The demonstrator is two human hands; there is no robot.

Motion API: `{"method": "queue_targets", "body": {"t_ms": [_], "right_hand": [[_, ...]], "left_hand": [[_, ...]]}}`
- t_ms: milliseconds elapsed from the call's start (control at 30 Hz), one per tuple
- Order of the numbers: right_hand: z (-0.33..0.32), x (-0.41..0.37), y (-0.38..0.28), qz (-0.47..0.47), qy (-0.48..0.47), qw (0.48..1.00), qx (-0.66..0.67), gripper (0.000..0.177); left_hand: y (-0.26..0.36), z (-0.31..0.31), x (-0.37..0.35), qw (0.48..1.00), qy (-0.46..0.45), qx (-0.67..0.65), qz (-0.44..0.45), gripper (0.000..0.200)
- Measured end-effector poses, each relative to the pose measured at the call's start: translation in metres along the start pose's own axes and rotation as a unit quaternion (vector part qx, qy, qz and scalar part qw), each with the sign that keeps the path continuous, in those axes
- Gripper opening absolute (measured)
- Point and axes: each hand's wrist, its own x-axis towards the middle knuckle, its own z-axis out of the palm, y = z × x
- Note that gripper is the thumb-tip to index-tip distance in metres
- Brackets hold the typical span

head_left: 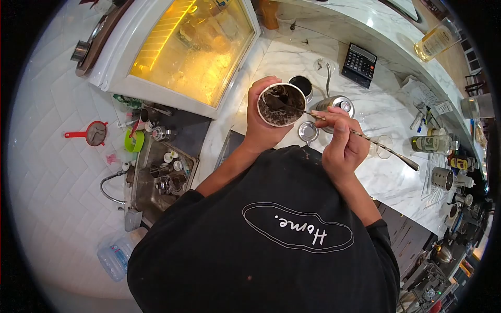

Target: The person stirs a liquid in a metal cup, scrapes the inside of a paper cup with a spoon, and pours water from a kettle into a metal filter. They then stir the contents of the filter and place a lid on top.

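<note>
My left hand (263, 125) is wrapped round a white-rimmed cup (267, 116), tilted so that its inside faces me. Dark brown, crumbly-looking stuff coats the cup's inner wall and bottom. In my right hand (344, 141) a long bar spoon (383, 146) with a twisted shaft is pinched between thumb and fingers. The spoon's head is inside the cup, against the dark contents. Just behind the cup stands a dark-filled metal container (301, 86). A gooseneck kettle (340, 106) is beyond my right hand, and a small round strainer (308, 132) lies between the hands.
A lit glass display case (198, 47) stands at the left of the marble counter (318, 47). The sink (151, 201) holds metal ware. A black calculator (359, 65) lies at the back. Bottles, including a green-labelled one (430, 144), and a clear glass (383, 147) are on the right.
</note>
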Motion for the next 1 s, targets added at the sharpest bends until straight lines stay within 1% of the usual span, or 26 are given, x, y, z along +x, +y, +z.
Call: {"method": "queue_targets", "body": {"t_ms": [167, 267, 367, 433, 467, 567, 667, 767, 800, 900, 1000], "right_hand": [[0.002, 0.000, -0.001, 0.017, 0.018, 1.000, 0.003, 0.027], [-0.003, -0.003, 0.003, 0.073, 0.024, 0.996, -0.043, 0.030], [0.002, -0.005, 0.004, 0.204, 0.073, 0.974, 0.060, 0.033], [0.002, -0.005, 0.011, 0.248, 0.106, 0.955, 0.120, 0.036], [0.002, -0.004, 0.014, 0.271, 0.122, 0.943, 0.150, 0.037], [-0.009, 0.000, 0.019, 0.306, 0.112, 0.932, 0.162, 0.037], [-0.020, 0.001, 0.020, 0.301, 0.157, 0.914, 0.222, 0.036], [-0.042, -0.001, 0.027, 0.277, 0.191, 0.907, 0.253, 0.035], [-0.048, 0.002, 0.023, 0.264, 0.189, 0.905, 0.273, 0.034], [-0.060, 0.008, 0.031, 0.252, 0.205, 0.912, 0.250, 0.033], [-0.059, 0.008, 0.054, 0.270, 0.213, 0.921, 0.186, 0.032]], "left_hand": [[-0.001, 0.003, -0.002, 1.000, 0.008, 0.007, -0.007, 0.089], [0.000, 0.002, -0.002, 1.000, -0.001, 0.013, -0.009, 0.088], [0.002, 0.004, -0.001, 1.000, 0.007, 0.008, -0.019, 0.086], [-0.003, 0.005, -0.004, 0.999, 0.019, 0.004, -0.027, 0.085], [-0.007, 0.002, -0.006, 0.999, -0.008, 0.020, -0.024, 0.087], [-0.008, -0.001, -0.008, 0.999, -0.013, 0.022, -0.046, 0.087], [-0.010, -0.005, -0.013, 0.998, -0.001, 0.006, -0.060, 0.086], [-0.016, -0.010, -0.018, 0.997, 0.006, 0.006, -0.083, 0.086], [-0.018, -0.011, -0.020, 0.997, 0.010, 0.020, -0.080, 0.086], [-0.022, -0.014, -0.021, 0.995, 0.010, 0.022, -0.093, 0.086], [-0.042, -0.016, -0.017, 0.993, 0.033, 0.059, -0.094, 0.085]]}}
